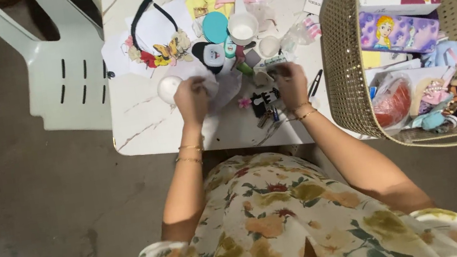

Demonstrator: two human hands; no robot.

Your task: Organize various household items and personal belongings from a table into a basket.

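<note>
A person in a floral dress is sitting at a cluttered white marble-look table (136, 122), seen from above. Both hands are working well apart from each other at the near edge. The left hand (191, 96) is curling around a small piece of white material (211, 88), fingers closed on it, just beside a white foam ball (168, 88). The right hand (290, 80) is resting knuckles-up among small items; whether it is gripping anything cannot be told, though a black hair clip (265, 99) is lying just beside it, between the two hands. The risks look like these: the ball is sitting near the left hand and could roll off if nudged, and the tiny pieces by the table's near edge could be swept to the floor by a wrist. A woven beige basket (347, 67) full of boxes is standing close to the right forearm and could be bumped.
</note>
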